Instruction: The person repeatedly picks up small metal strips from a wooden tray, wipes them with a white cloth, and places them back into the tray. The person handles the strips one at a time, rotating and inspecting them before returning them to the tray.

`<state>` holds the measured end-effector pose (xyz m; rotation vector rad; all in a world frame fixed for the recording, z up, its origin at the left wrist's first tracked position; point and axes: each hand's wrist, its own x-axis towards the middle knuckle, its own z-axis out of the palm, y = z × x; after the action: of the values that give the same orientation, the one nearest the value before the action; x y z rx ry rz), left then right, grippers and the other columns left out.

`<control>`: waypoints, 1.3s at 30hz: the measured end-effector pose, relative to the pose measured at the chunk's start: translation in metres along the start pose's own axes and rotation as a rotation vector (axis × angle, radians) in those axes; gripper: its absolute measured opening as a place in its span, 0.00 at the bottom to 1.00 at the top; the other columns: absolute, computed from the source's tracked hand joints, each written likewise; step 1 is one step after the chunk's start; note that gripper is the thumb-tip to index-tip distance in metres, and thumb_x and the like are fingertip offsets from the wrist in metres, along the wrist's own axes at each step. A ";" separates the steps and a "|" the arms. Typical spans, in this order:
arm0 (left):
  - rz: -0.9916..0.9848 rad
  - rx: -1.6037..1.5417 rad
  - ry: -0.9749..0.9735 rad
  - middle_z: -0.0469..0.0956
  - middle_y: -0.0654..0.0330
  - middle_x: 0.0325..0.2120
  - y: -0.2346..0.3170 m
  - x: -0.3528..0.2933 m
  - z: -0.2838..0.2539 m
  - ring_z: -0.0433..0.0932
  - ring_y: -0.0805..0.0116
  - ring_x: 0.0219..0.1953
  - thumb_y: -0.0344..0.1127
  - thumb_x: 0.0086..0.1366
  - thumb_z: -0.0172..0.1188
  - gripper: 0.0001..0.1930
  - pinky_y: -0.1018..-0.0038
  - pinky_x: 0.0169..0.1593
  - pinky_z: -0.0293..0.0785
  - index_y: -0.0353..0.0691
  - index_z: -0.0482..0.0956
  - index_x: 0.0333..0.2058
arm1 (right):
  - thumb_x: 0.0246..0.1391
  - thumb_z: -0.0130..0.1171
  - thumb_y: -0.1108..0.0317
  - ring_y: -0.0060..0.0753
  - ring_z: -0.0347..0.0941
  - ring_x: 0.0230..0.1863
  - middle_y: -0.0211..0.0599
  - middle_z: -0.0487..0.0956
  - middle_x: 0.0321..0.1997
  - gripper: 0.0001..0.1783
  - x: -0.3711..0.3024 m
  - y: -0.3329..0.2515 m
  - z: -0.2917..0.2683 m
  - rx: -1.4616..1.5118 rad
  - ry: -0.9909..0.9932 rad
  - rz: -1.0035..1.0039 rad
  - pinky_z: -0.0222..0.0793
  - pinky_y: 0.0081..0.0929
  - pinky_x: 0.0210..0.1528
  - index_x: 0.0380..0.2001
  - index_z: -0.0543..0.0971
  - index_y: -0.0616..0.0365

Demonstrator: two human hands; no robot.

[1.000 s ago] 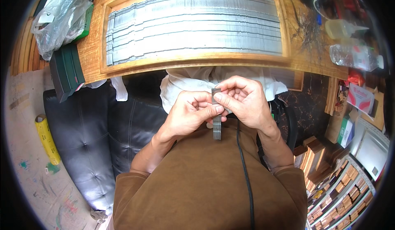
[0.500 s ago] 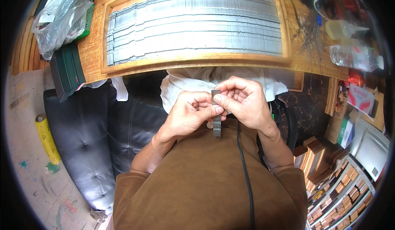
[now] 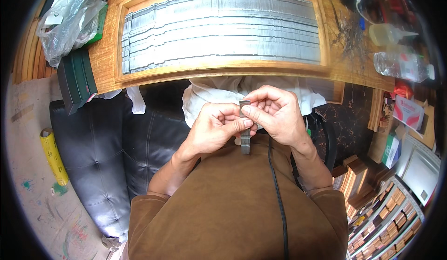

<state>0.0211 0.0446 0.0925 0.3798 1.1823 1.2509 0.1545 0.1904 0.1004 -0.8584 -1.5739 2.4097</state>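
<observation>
Left of a lettered box (image 3: 408,113), left grip (image 3: 212,127) and right grip (image 3: 279,116) pinch grey pieces (image 3: 245,144).

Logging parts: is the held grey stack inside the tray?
Out: left hand and right hand hold the grey stack clear of the tray.

Worktop (image 3: 103,64), left end: crumpled clear plastic bag (image 3: 70,25) against a green box (image 3: 98,27); dark green angular case (image 3: 76,81) at the corner. Black tufted seat (image 3: 95,155) lower left, yellow tube (image 3: 54,160) beside it on pale, paint-stained floor (image 3: 32,130). White cloth (image 3: 200,99) below front edge. Right side: yellowish nozzle bottle (image 3: 385,35), clear plastic bottle (image 3: 398,65) on its side, pink-and-white box (image 3: 408,112), green-and-white box (image 3: 392,150). Lower right: rack (image 3: 399,182) of wooden blocks (image 3: 387,234).
</observation>
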 end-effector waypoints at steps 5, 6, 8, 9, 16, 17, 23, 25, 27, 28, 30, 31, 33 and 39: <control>0.011 0.007 0.011 0.88 0.58 0.32 0.001 -0.001 0.001 0.83 0.79 0.32 0.31 0.72 0.64 0.08 0.83 0.32 0.74 0.31 0.85 0.42 | 0.62 0.65 0.76 0.18 0.79 0.26 0.37 0.83 0.29 0.08 0.002 -0.001 0.001 0.003 -0.010 -0.002 0.79 0.16 0.26 0.42 0.81 0.71; 0.010 0.008 0.010 0.88 0.58 0.32 0.000 -0.001 0.000 0.83 0.79 0.32 0.31 0.72 0.64 0.08 0.83 0.32 0.73 0.31 0.85 0.42 | 0.62 0.65 0.76 0.18 0.79 0.26 0.37 0.83 0.29 0.08 0.002 0.000 0.000 0.005 -0.010 -0.004 0.79 0.16 0.25 0.41 0.81 0.71; 0.007 0.010 0.012 0.88 0.58 0.32 0.000 -0.001 0.000 0.83 0.79 0.32 0.31 0.72 0.64 0.08 0.83 0.32 0.74 0.31 0.85 0.42 | 0.62 0.65 0.76 0.18 0.79 0.26 0.37 0.83 0.29 0.08 0.002 0.000 0.001 0.009 -0.003 -0.001 0.78 0.16 0.25 0.41 0.81 0.71; 0.004 0.010 0.015 0.88 0.58 0.32 0.001 -0.001 0.001 0.83 0.79 0.32 0.31 0.72 0.64 0.08 0.83 0.32 0.74 0.31 0.85 0.42 | 0.62 0.65 0.76 0.18 0.79 0.26 0.37 0.83 0.29 0.08 0.002 -0.001 0.001 0.010 0.003 0.002 0.78 0.16 0.25 0.41 0.80 0.71; -0.052 -0.012 0.003 0.88 0.56 0.34 0.006 0.000 0.000 0.86 0.74 0.36 0.32 0.72 0.64 0.08 0.80 0.36 0.79 0.32 0.85 0.42 | 0.62 0.65 0.75 0.18 0.80 0.26 0.37 0.83 0.30 0.09 0.003 -0.001 -0.001 0.110 -0.002 0.024 0.79 0.16 0.25 0.42 0.80 0.71; -0.054 -0.024 0.001 0.88 0.57 0.34 0.005 0.000 0.000 0.85 0.75 0.35 0.32 0.72 0.65 0.09 0.81 0.35 0.78 0.32 0.85 0.43 | 0.62 0.66 0.74 0.18 0.80 0.26 0.37 0.83 0.30 0.10 0.002 -0.001 -0.002 0.098 0.003 0.026 0.79 0.16 0.25 0.42 0.80 0.71; -0.068 -0.043 0.002 0.88 0.57 0.34 0.003 0.000 0.001 0.84 0.78 0.33 0.33 0.71 0.66 0.10 0.82 0.33 0.75 0.32 0.85 0.45 | 0.63 0.65 0.73 0.17 0.80 0.25 0.37 0.83 0.29 0.10 0.002 -0.007 -0.001 -0.038 -0.005 0.080 0.78 0.16 0.24 0.41 0.81 0.72; -0.078 -0.043 0.003 0.88 0.57 0.34 0.004 -0.001 0.002 0.83 0.79 0.33 0.33 0.71 0.66 0.10 0.82 0.33 0.75 0.32 0.85 0.45 | 0.63 0.65 0.72 0.17 0.79 0.24 0.36 0.83 0.28 0.10 0.002 -0.008 -0.001 -0.084 -0.010 0.073 0.78 0.16 0.24 0.40 0.82 0.72; -0.082 -0.027 0.002 0.88 0.57 0.34 0.004 -0.001 0.002 0.83 0.79 0.33 0.33 0.71 0.66 0.10 0.82 0.33 0.75 0.32 0.85 0.44 | 0.63 0.64 0.72 0.17 0.79 0.23 0.36 0.83 0.27 0.10 0.002 -0.008 -0.001 -0.081 -0.009 0.087 0.78 0.16 0.24 0.39 0.82 0.72; -0.084 -0.018 0.001 0.88 0.57 0.34 0.004 -0.001 0.002 0.83 0.79 0.33 0.33 0.71 0.66 0.10 0.82 0.32 0.75 0.32 0.85 0.44 | 0.64 0.64 0.73 0.17 0.79 0.22 0.36 0.83 0.26 0.10 0.002 -0.008 -0.001 -0.080 -0.008 0.094 0.77 0.16 0.23 0.39 0.82 0.72; -0.073 -0.014 -0.007 0.88 0.57 0.33 0.003 0.000 0.002 0.83 0.79 0.33 0.33 0.71 0.66 0.10 0.82 0.32 0.75 0.32 0.85 0.43 | 0.63 0.63 0.73 0.17 0.79 0.22 0.36 0.83 0.26 0.09 0.002 -0.005 0.000 -0.075 0.008 0.079 0.77 0.16 0.23 0.39 0.82 0.72; -0.067 -0.012 -0.010 0.88 0.57 0.33 0.003 0.000 0.002 0.83 0.79 0.32 0.33 0.71 0.66 0.09 0.82 0.32 0.74 0.32 0.85 0.43 | 0.63 0.63 0.73 0.17 0.79 0.22 0.36 0.83 0.26 0.09 0.001 -0.004 0.000 -0.073 0.016 0.072 0.77 0.16 0.22 0.39 0.82 0.72; -0.061 -0.011 -0.012 0.88 0.57 0.33 0.003 0.001 0.002 0.83 0.79 0.32 0.33 0.72 0.65 0.09 0.82 0.32 0.74 0.32 0.85 0.42 | 0.63 0.63 0.73 0.17 0.78 0.22 0.36 0.83 0.26 0.09 0.002 -0.002 0.000 -0.050 0.036 0.062 0.76 0.16 0.22 0.38 0.82 0.72; -0.063 -0.023 0.001 0.88 0.58 0.32 0.002 0.002 0.003 0.83 0.79 0.32 0.32 0.72 0.65 0.08 0.83 0.32 0.74 0.32 0.85 0.42 | 0.62 0.62 0.75 0.17 0.78 0.22 0.36 0.83 0.25 0.07 0.001 -0.001 0.002 -0.025 0.071 0.042 0.76 0.17 0.21 0.37 0.82 0.72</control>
<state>0.0226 0.0480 0.0948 0.3229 1.1712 1.2096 0.1527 0.1900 0.1019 -0.9794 -1.5797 2.3640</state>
